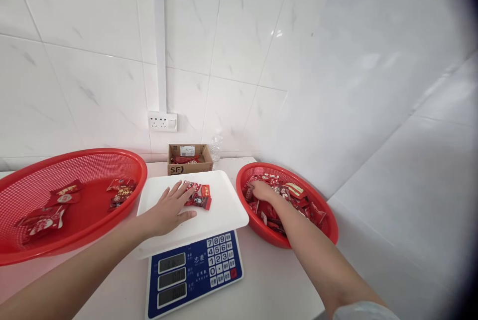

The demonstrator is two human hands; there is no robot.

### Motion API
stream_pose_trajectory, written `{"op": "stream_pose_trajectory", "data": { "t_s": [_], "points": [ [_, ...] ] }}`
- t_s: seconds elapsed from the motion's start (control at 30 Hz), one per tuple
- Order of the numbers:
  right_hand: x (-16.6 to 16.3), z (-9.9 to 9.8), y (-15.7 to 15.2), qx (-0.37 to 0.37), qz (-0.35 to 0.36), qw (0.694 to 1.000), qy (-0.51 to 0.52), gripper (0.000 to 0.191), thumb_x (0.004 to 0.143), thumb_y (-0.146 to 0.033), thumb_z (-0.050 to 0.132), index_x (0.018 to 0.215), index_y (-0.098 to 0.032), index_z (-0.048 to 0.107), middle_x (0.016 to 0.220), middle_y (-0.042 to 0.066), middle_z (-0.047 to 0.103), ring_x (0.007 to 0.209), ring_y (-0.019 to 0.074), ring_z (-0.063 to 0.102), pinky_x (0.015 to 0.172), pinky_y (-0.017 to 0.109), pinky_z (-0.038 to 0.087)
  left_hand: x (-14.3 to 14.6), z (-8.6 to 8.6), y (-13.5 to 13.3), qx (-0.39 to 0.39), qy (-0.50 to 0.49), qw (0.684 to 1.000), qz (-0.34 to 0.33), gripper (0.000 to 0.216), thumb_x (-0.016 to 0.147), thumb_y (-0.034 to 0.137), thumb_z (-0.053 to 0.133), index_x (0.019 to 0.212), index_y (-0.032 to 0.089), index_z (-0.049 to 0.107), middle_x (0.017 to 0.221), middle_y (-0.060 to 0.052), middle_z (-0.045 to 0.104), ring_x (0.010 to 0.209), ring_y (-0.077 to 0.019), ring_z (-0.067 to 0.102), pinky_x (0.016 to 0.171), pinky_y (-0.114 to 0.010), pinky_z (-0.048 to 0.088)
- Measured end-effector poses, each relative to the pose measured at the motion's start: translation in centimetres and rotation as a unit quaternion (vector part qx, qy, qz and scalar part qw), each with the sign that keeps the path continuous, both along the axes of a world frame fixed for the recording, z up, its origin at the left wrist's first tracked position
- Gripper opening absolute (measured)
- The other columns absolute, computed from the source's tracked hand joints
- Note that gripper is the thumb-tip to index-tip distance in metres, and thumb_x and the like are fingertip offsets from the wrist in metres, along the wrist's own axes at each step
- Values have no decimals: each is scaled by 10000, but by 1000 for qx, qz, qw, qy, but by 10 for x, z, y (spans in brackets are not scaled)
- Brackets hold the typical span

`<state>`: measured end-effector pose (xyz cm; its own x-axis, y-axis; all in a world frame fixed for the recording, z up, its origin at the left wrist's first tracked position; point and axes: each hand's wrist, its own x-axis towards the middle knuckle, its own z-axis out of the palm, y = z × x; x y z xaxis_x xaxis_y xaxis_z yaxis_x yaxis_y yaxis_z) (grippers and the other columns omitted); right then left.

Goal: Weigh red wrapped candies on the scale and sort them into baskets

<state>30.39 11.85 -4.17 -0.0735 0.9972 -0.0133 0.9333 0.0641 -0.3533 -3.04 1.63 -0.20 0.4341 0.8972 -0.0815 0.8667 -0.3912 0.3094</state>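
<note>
My left hand point(170, 213) lies over the white weighing tray point(220, 215) with its fingers spread. Its fingertips touch or hover at the edge of a few red snack packets point(199, 195) on the tray; I cannot tell which. Over on the right, my right hand point(261, 190) reaches into a red plastic basket point(284, 243) filled with red packets point(295, 190). Its fingers bend down among the packets and are mostly hidden, so what they hold does not show. Below the tray is the scale's blue panel point(197, 270) with keys and three displays.
A larger red basket point(129, 158) at the left holds several red packets point(45, 218). Behind the tray stands a small cardboard box point(191, 166) with red packets inside, beside a clear plastic bottle point(216, 147). A white tiled wall point(231, 51) with a socket point(163, 121) closes off the back.
</note>
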Motion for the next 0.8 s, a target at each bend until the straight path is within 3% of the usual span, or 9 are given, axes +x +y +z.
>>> {"op": "stream_pose_trajectory", "data": {
  "t_s": [0.07,0.17,0.3,0.43,0.67,0.8],
  "points": [
    [4,7,0,0,-1,999,42,101,814,-157,520,806,-147,621,928,82,657,876,193,607,808,320,446,0,1,0,-6,7,1000,1,674,877,521,335,1442,212,139,1517,-58,25,1378,-248,-59,1103,-494,94],
    [7,15,-3,0,-14,993,118,157,789,-136,445,697,-168,568,778,42,663,756,172,621,716,279,456,0,0,0,-14,10,1000,0,676,873,526,340,1442,225,133,1520,-51,30,1379,-243,-58,1105,-487,94],
    [7,26,-10,5,-35,977,211,169,786,-177,383,672,-186,508,644,-3,613,603,137,595,592,243,457,-1,-1,1,-10,9,1000,-4,679,866,530,346,1441,230,144,1522,-47,57,1382,-243,-49,1104,-485,96],
    [-4,37,-15,29,-36,961,274,191,808,-282,395,696,-191,521,622,-6,600,596,144,577,589,254,459,-1,-1,2,-13,-5,1000,-1,692,858,517,363,1441,232,122,1521,-60,62,1383,-246,-33,1098,-489,103],
    [-77,50,-31,-10,55,937,344,177,824,-233,424,792,-175,588,787,19,670,742,142,630,707,260,497,1,-1,6,-23,-7,999,25,780,838,564,354,1441,159,70,1523,-106,54,1383,-258,-40,1100,-474,85],
    [-123,48,-41,-44,112,933,340,241,859,-202,392,963,-160,606,862,39,691,752,132,649,709,261,514,-2,0,6,-23,-4,999,29,769,834,566,361,1439,175,91,1527,-87,61,1385,-260,-39,1098,-480,93]
  ]
}}
